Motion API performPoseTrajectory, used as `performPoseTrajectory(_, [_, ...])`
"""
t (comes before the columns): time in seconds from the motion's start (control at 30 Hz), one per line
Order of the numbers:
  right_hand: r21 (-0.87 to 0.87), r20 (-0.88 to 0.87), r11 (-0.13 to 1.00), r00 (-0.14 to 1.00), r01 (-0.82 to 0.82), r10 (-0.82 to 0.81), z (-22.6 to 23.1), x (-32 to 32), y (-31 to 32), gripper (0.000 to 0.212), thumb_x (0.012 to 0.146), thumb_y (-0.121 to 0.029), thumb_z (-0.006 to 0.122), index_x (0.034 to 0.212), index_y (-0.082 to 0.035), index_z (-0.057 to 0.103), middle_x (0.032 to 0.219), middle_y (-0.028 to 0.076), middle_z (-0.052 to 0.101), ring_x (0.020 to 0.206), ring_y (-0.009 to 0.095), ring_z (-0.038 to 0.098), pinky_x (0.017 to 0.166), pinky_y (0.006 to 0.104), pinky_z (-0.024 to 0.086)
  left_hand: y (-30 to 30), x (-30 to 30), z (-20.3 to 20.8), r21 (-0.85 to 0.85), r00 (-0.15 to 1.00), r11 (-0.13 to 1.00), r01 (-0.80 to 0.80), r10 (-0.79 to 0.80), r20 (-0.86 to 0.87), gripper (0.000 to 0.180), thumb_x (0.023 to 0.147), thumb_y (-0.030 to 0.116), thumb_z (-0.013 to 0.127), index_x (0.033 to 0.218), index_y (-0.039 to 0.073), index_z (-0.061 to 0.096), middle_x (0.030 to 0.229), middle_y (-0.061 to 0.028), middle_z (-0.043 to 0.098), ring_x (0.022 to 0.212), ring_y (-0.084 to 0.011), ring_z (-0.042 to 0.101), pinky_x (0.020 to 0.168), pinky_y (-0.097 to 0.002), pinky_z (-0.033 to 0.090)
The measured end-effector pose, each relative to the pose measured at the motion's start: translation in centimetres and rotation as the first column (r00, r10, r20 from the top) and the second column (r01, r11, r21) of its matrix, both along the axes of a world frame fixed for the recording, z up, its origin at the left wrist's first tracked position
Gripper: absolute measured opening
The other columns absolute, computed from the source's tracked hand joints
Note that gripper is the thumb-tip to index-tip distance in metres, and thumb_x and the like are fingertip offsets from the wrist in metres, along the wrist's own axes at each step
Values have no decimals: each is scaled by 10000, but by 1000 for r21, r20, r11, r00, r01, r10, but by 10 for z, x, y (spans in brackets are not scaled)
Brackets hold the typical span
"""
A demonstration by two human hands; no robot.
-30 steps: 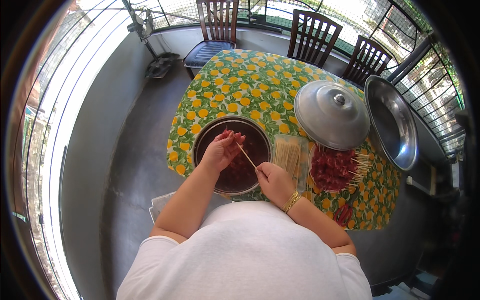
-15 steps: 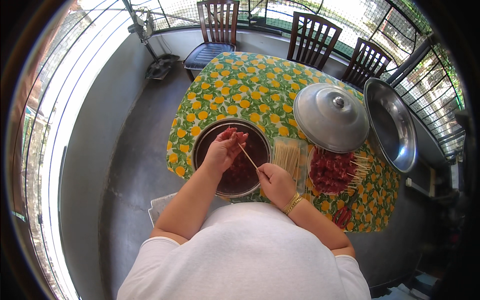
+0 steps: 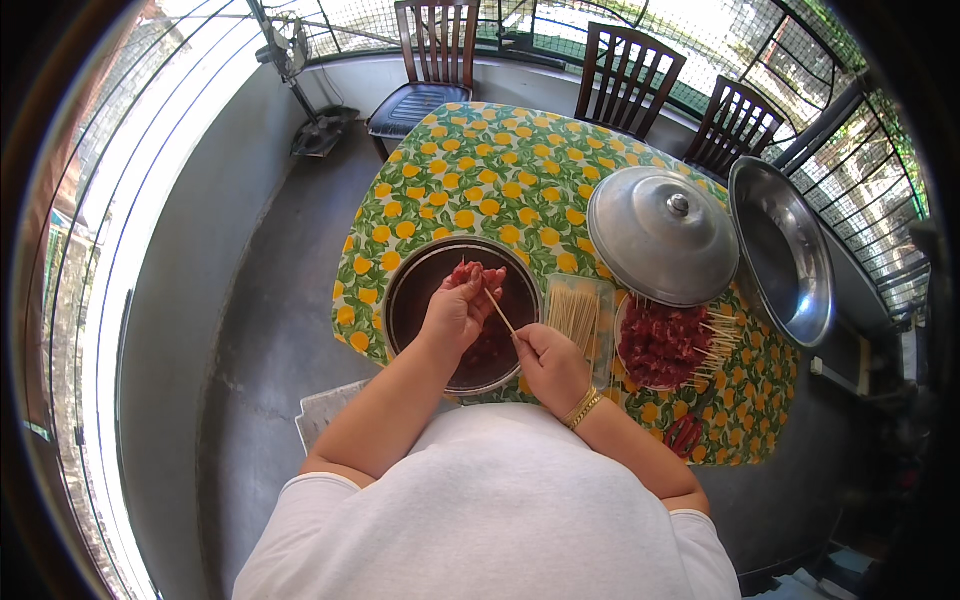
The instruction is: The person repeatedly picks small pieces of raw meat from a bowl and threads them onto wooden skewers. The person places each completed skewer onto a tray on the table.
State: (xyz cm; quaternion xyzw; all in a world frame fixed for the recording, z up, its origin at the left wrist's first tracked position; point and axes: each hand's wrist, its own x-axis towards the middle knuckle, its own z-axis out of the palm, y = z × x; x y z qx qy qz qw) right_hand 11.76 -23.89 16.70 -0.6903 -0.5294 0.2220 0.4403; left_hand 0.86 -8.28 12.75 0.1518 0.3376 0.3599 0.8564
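Over a round dark bowl (image 3: pixel 410 290) of red meat, my left hand (image 3: pixel 455 310) holds a piece of raw meat (image 3: pixel 478 274) at its fingertips. My right hand (image 3: pixel 545 362) grips the lower end of a thin wooden skewer (image 3: pixel 499 312) whose tip points up into that meat. Right of the bowl lies a clear tray of bare skewers (image 3: pixel 574 312). Further right, a plate (image 3: pixel 660 345) carries several finished meat skewers.
The table wears a green cloth with yellow fruit print (image 3: pixel 500 180). A domed metal lid (image 3: pixel 662 235) and a large metal pan (image 3: pixel 782 250) sit at the right. Three wooden chairs (image 3: pixel 428 60) stand behind; a floor fan (image 3: pixel 300 80) is at the left.
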Motion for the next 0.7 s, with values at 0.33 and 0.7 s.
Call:
performPoseTrajectory(0.33, [-14,-37,998,997,-67,67,-3,9,-1,104,920,-111,628,934,-16,667,824,160,649,757,314,648,671,365,506,29,-22,2,-80,950,947,312,-312,21,169,954,203,636,1015,46,638,929,-115,680,1046,-344,673,912,-531,542])
performPoseTrajectory(0.7, [32,29,999,1000,-11,10,-4,3,1,118,927,-102,623,938,9,659,828,176,650,753,307,654,678,349,510,12,-7,7,-17,996,998,64,-65,-60,120,961,133,626,944,22,584,836,-102,657,924,-305,700,817,-423,598])
